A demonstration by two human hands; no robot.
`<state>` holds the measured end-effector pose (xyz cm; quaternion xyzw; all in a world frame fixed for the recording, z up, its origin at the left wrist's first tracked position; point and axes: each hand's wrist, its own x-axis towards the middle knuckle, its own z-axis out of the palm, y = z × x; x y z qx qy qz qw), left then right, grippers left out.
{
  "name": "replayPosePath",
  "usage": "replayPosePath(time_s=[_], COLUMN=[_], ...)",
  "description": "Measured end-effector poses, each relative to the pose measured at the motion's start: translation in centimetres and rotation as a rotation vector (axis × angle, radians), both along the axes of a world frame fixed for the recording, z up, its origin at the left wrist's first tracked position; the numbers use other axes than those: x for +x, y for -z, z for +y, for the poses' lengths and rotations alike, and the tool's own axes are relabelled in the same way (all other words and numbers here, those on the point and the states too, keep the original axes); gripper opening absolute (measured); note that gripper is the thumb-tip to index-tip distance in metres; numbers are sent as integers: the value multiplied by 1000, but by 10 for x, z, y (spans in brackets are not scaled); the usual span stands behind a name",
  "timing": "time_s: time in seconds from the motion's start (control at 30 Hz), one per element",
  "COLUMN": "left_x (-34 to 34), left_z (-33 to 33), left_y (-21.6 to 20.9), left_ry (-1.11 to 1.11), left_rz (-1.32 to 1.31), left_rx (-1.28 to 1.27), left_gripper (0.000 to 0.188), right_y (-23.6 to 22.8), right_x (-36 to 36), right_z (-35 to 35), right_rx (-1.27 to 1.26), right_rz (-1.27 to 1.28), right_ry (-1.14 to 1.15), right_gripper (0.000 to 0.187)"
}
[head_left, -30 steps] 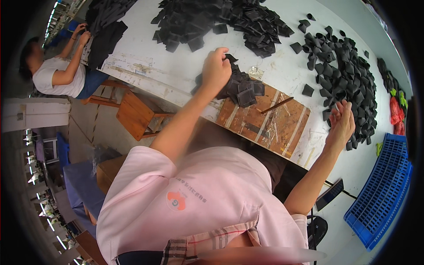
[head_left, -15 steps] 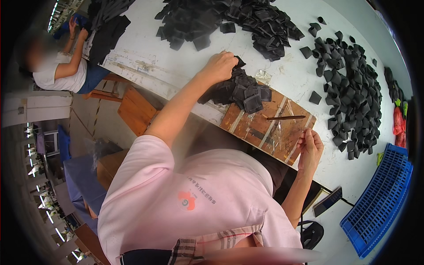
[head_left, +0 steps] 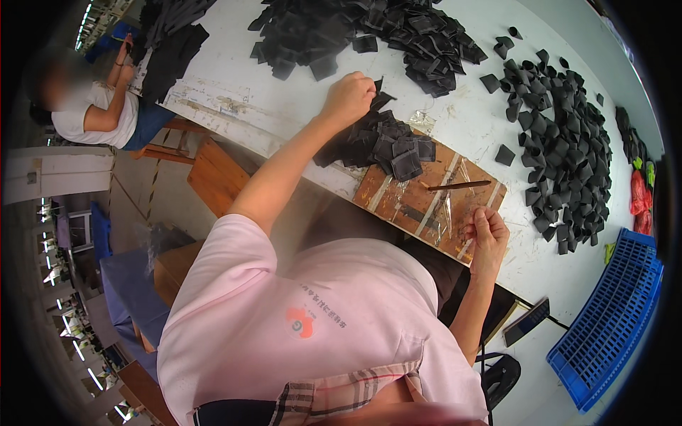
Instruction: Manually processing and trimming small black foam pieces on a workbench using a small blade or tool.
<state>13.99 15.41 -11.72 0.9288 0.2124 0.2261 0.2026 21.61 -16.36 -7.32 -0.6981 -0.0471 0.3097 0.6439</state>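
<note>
My left hand (head_left: pixel 348 99) is closed at the far side of a small heap of black fabric pieces (head_left: pixel 394 148). A dark fabric piece (head_left: pixel 383 96) sticks out beside its fingertips, pinched in them. The heap overlaps a worn brown wooden board (head_left: pixel 369 190) at the table's near edge. Across the board lies a thin dark brown stick-like tool (head_left: pixel 462 186). Over the board's right end, my right hand (head_left: pixel 489 233) is held up with thumb and fingers pressed together; whatever sits between them is too small to make out.
Large piles of flat black pieces (head_left: pixel 433 57) lie at the back of the white table (head_left: pixel 284 117). Curled black pieces (head_left: pixel 558 142) heap up on the right, near a blue plastic crate (head_left: pixel 604 319). A co-worker (head_left: pixel 99 106) sits far left. A wooden stool (head_left: pixel 217 174) stands near the table.
My left hand has shifted slightly left and toward the back, and the dark piece by its fingers stands up more. My right hand has moved a little left over the board.
</note>
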Motion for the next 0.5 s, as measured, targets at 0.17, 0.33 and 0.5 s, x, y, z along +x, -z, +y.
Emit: replayPosePath(time_s=[0.17, 0.33, 0.5], left_x=[-9, -20, -20], left_z=[-17, -59, -86], left_y=[-28, -41, -16], left_ry=[-85, -68, 38], left_rz=[-229, -291, -191], left_rx=[-664, -998, 66], left_gripper=[7, 5, 4], right_y=[-23, -30, -19], right_x=[-19, -37, -45], right_z=[13, 29, 32], right_rx=[-6, 6, -81], right_rz=[-161, -312, -384], right_ry=[-106, -251, -338], right_gripper=[16, 10, 10])
